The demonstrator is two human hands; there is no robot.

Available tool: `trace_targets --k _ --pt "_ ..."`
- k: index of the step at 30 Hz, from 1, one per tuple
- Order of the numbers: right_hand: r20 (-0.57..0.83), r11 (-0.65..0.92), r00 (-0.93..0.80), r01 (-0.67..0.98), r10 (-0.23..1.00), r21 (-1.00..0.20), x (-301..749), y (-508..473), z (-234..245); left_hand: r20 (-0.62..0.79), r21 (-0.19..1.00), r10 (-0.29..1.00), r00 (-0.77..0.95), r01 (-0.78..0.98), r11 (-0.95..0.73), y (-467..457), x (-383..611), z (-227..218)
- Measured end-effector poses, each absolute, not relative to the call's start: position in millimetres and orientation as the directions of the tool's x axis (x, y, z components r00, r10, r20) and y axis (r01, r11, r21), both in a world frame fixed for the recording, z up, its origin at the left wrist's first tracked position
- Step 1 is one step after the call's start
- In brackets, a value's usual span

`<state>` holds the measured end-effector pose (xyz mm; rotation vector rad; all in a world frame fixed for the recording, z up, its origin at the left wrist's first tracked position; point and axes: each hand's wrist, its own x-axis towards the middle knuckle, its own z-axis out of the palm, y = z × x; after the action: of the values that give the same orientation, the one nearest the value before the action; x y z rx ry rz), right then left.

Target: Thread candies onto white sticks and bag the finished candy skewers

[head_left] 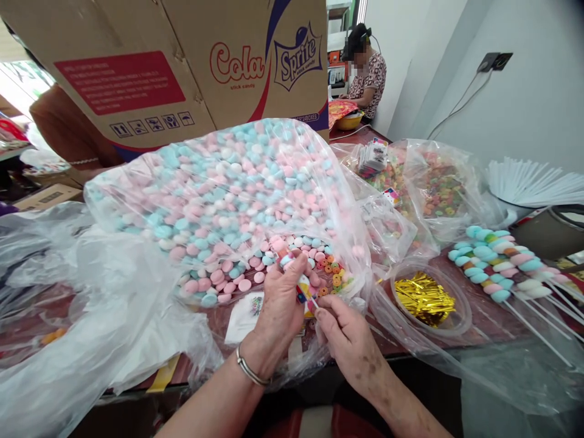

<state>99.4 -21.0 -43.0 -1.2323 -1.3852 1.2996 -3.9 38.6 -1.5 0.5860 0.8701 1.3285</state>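
Closed around a candy skewer (287, 260), my left hand (283, 298) has its thumb on top; pink, white and blue sweets show past the fingers. A colourful printed piece (303, 291) sits beside that palm, partly hidden by it. My right hand (344, 328) pinches the skewer's white stick (312, 303) between thumb and fingertips. Just beyond both hands, pink, blue and white candies (228, 283) spill from a large clear plastic bag (219, 182). Small ring-shaped gummies (336, 277) lie to the right of them. A white printed card (244, 316) rests left of my left hand.
A round tub (465, 322) holds gold twist ties (424, 298). Finished candy skewers (497, 261) are piled at right, near white sticks (533, 182). A cardboard box (191, 36) stands behind the bag; crumpled plastic (104, 304) covers the left. Another person (371, 79) sits at the back.
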Motion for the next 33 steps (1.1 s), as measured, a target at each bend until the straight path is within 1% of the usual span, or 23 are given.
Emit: trace_targets --k 2,5,8,13,15,17,19,21,22,23,24,25,26,27,28,29,30,32,33 --pt "0.046 0.079 -0.133 0.254 0.990 -0.964 104 -27 -43 -0.197 0.787 0.980 -0.016 -0.599 0.149 44 -10 0" --pt "0.114 0.153 -0.128 0.356 0.985 -0.922 103 -32 -45 -0.170 0.771 0.985 -0.010 -0.625 0.126 47 -10 -1" --pt "0.144 0.162 -0.077 0.357 0.987 -0.920 96 -31 -49 -0.136 0.780 0.989 0.057 -0.609 0.142 40 -2 -6" --pt "0.176 0.171 -0.008 0.273 0.984 -0.947 87 -24 -54 -0.144 0.822 0.979 0.146 -0.533 0.200 26 7 -12" --pt "0.205 0.194 0.013 0.262 0.979 -0.945 85 -23 -54 -0.129 0.871 0.978 0.166 -0.453 0.192 22 6 -12" --pt "0.237 0.226 0.005 0.281 0.972 -0.933 85 -23 -53 -0.096 0.940 0.984 0.148 -0.312 0.138 21 2 -10" --pt "0.290 0.304 -0.093 0.349 0.953 -0.887 89 -24 -46 -0.072 0.987 0.988 0.134 -0.131 0.089 21 -8 -5" --pt "0.391 0.438 -0.197 0.449 0.899 -0.779 100 -24 -35 -0.109 0.994 0.971 0.213 0.027 0.105 23 -20 2" --pt "0.466 0.514 -0.230 0.506 0.854 -0.692 107 -23 -28 -0.170 0.985 0.941 0.291 0.076 0.155 24 -27 6" --pt "0.554 0.577 -0.237 0.566 0.798 -0.589 114 -21 -20 -0.258 0.966 0.887 0.383 0.109 0.234 26 -33 9" --pt "0.642 0.635 -0.265 0.625 0.719 -0.454 122 -19 -13 -0.356 0.933 0.808 0.470 0.134 0.333 27 -39 12" --pt "0.679 0.691 -0.360 0.656 0.640 -0.304 129 -17 -7 -0.447 0.887 0.709 0.546 0.168 0.430 28 -44 15" --pt "0.663 0.737 -0.477 0.653 0.578 -0.173 135 -14 -1 -0.515 0.840 0.609 0.603 0.214 0.498 28 -47 17" --pt "0.618 0.772 -0.577 0.631 0.534 -0.078 140 -12 2 -0.561 0.804 0.525 0.640 0.269 0.530 29 -50 18" --pt "0.560 0.802 -0.660 0.598 0.501 -0.013 144 -11 4 -0.591 0.780 0.452 0.668 0.329 0.533 29 -52 19" --pt "0.509 0.822 -0.714 0.569 0.481 0.022 147 -10 5 -0.603 0.771 0.393 0.694 0.383 0.508 28 -52 20" --pt "0.472 0.834 -0.745 0.551 0.472 0.036 148 -11 5 -0.594 0.788 0.361 0.719 0.429 0.443 28 -52 20" --pt "0.426 0.846 -0.776 0.532 0.466 0.043 149 -13 2 -0.523 0.851 0.361 0.772 0.455 0.261 25 -51 22" --pt "0.414 0.844 -0.778 0.535 0.472 0.043 149 -15 1 -0.468 0.882 0.388 0.794 0.446 0.152 24 -50 22"
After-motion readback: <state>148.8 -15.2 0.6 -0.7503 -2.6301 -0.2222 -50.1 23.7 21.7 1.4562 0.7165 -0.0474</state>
